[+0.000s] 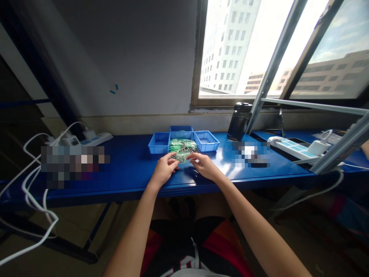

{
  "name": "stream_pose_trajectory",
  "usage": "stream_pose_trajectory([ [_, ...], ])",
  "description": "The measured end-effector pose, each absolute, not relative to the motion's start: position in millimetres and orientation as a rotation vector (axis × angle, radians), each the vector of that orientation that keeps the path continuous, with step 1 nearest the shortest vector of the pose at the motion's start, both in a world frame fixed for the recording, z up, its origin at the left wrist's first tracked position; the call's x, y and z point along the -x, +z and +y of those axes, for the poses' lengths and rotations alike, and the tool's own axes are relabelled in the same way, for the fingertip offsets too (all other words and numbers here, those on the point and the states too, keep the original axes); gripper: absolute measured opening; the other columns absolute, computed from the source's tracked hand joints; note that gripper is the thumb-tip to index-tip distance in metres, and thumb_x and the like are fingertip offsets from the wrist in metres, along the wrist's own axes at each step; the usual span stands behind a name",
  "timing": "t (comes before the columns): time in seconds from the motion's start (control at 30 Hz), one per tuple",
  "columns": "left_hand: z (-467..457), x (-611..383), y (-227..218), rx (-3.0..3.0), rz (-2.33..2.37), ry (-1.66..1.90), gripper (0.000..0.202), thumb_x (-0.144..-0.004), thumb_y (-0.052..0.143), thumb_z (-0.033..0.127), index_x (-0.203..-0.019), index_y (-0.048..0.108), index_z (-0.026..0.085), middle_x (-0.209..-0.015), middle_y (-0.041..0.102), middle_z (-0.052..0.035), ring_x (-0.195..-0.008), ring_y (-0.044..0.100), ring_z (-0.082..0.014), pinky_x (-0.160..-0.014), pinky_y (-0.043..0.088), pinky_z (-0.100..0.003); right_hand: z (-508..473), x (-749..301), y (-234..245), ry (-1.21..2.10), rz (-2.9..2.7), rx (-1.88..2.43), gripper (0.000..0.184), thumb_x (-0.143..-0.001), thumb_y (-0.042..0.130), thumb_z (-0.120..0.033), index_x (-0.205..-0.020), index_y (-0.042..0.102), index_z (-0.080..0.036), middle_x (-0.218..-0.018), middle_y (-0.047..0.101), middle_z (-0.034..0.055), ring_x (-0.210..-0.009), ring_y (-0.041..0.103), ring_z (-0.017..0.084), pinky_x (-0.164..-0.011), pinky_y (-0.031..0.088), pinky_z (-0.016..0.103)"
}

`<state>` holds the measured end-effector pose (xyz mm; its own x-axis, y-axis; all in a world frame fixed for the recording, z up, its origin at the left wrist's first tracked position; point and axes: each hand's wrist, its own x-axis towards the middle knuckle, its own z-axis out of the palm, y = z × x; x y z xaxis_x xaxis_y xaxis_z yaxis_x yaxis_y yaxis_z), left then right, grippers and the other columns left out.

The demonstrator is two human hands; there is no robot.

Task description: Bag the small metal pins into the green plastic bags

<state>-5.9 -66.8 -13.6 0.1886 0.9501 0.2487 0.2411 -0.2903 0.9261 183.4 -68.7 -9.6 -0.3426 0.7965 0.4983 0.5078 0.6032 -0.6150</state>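
Note:
A small clear, greenish plastic packet [182, 157] is stretched between my two hands, just above the front of the blue table. My left hand [165, 169] has its thumb and fingers closed at the packet's left end. At its right end, my right hand [204, 166] pinches with bent fingers. What lies inside the packet is too small to make out. Right behind it is a heap of green packets and thin dark pieces [184, 144]. Blue plastic bins stand around this heap: a left bin [159, 143], a right bin [206, 141] and a back bin [181, 128].
On the blue table [127, 161], a black bottle-like container [239, 121] stands at the right rear. Power strips lie on the left [98, 138] and right [294, 148], with white cables [37, 192] hanging left. A metal frame post [276, 61] rises at right. Two patches are blurred.

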Motion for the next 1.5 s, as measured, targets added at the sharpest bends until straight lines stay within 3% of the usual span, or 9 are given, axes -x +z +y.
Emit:
stream_pose_trajectory([
  [0.23,-78,5,-4,-1.918,0.999,1.066,0.045,-0.078,0.056,0.032,-0.120,0.052,0.019,-0.097,0.065,-0.0069,-0.079,0.062,-0.0181,-0.065,0.050,-0.026,-75,-182,-4,0.520,-2.030,1.057,0.028,-0.079,0.054,-0.036,-0.101,0.059,-0.019,-0.094,0.064,0.0053,-0.081,0.061,0.015,-0.065,0.048,0.024],
  [0.43,-82,4,-2,-1.989,0.890,1.069,0.046,-0.083,0.047,0.026,-0.129,0.045,0.024,-0.113,0.061,-0.0050,-0.099,0.058,-0.0198,-0.084,0.047,-0.030,-78,-183,-2,0.575,-2.105,0.969,0.036,-0.083,0.049,-0.040,-0.113,0.055,-0.021,-0.103,0.063,0.0042,-0.083,0.060,0.016,-0.069,0.046,0.024],
  [0.67,-84,4,-1,-1.938,0.894,1.128,0.050,-0.082,0.050,0.024,-0.131,0.040,0.024,-0.106,0.064,-0.0049,-0.103,0.057,-0.0197,-0.091,0.044,-0.033,-72,-182,-3,0.357,-2.035,0.996,0.038,-0.089,0.036,-0.039,-0.070,0.059,-0.016,-0.076,0.057,0.0038,-0.072,0.052,0.014,-0.069,0.042,0.026],
  [0.8,-82,4,-4,-1.916,0.922,1.128,0.039,-0.079,0.054,0.025,-0.118,0.050,0.021,-0.106,0.063,-0.0066,-0.100,0.059,-0.0209,-0.090,0.045,-0.036,-72,-182,-6,0.531,-1.916,1.017,0.026,-0.086,0.043,-0.037,-0.100,0.055,-0.018,-0.072,0.056,0.0009,-0.066,0.054,0.012,-0.062,0.044,0.024],
  [0.87,-80,4,-5,-1.929,0.942,1.139,0.028,-0.078,0.055,0.024,-0.106,0.054,0.020,-0.105,0.063,-0.0055,-0.092,0.062,-0.0193,-0.095,0.041,-0.039,-72,-182,-7,0.647,-1.853,1.000,0.037,-0.085,0.045,-0.035,-0.119,0.042,-0.020,-0.071,0.057,-0.0013,-0.061,0.056,0.012,-0.058,0.045,0.023],
  [1.0,-78,3,-7,-1.933,0.954,1.137,0.017,-0.078,0.055,0.023,-0.094,0.056,0.018,-0.102,0.064,-0.0025,-0.074,0.066,-0.0136,-0.104,0.030,-0.044,-72,-183,-8,0.725,-1.792,0.963,0.033,-0.086,0.042,-0.034,-0.116,0.039,-0.022,-0.065,0.056,-0.0035,-0.058,0.057,0.011,-0.056,0.047,0.023],
  [1.13,-77,4,-9,-1.899,0.968,1.131,0.017,-0.078,0.056,0.027,-0.091,0.059,0.017,-0.121,0.053,-0.0076,-0.076,0.066,-0.0145,-0.096,0.041,-0.040,-69,-183,-11,0.777,-1.852,0.927,0.019,-0.086,0.042,-0.036,-0.093,0.050,-0.020,-0.075,0.060,0.0011,-0.070,0.062,0.013,-0.062,0.049,0.025],
  [1.27,-75,6,-11,-1.865,0.997,1.116,0.023,-0.077,0.057,0.032,-0.093,0.063,0.017,-0.138,0.035,-0.0118,-0.082,0.065,-0.0189,-0.079,0.052,-0.033,-66,-183,-12,0.794,-1.809,0.900,0.020,-0.086,0.042,-0.037,-0.093,0.051,-0.020,-0.085,0.061,0.0029,-0.078,0.064,0.015,-0.066,0.050,0.028],
  [1.5,-76,5,-10,-1.893,0.989,1.094,0.024,-0.076,0.057,0.029,-0.095,0.064,0.017,-0.128,0.045,-0.0108,-0.085,0.063,-0.0180,-0.081,0.050,-0.031,-73,-182,-6,0.819,-1.844,0.908,0.023,-0.085,0.045,-0.037,-0.099,0.052,-0.020,-0.087,0.061,0.0038,-0.085,0.061,0.017,-0.067,0.050,0.028],
])
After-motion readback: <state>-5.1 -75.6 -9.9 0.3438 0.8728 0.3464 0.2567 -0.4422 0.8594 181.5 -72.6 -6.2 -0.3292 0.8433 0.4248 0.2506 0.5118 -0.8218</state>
